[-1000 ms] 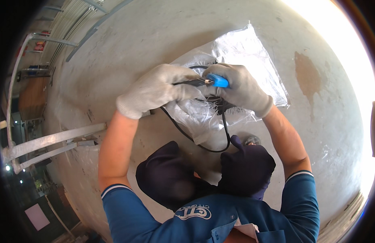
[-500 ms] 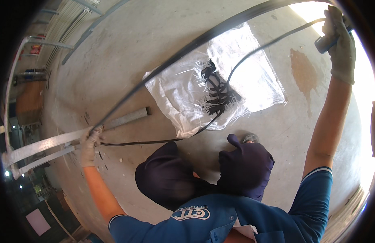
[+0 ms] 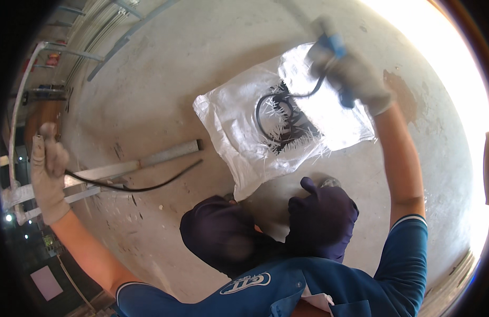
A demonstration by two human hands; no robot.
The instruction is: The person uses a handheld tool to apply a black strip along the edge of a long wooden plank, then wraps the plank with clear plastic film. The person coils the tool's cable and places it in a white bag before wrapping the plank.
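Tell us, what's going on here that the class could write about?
A person is handling black cable with gloved hands. The left hand, out to the side, holds a length of cable with one end free. The right hand, blurred, grips a blue tool, its details unclear; a cable curves up to that hand from a torn white sack lying on the floor.

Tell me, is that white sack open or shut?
Open: the white sack has a ragged hole with frayed edges, and black cable shows there.
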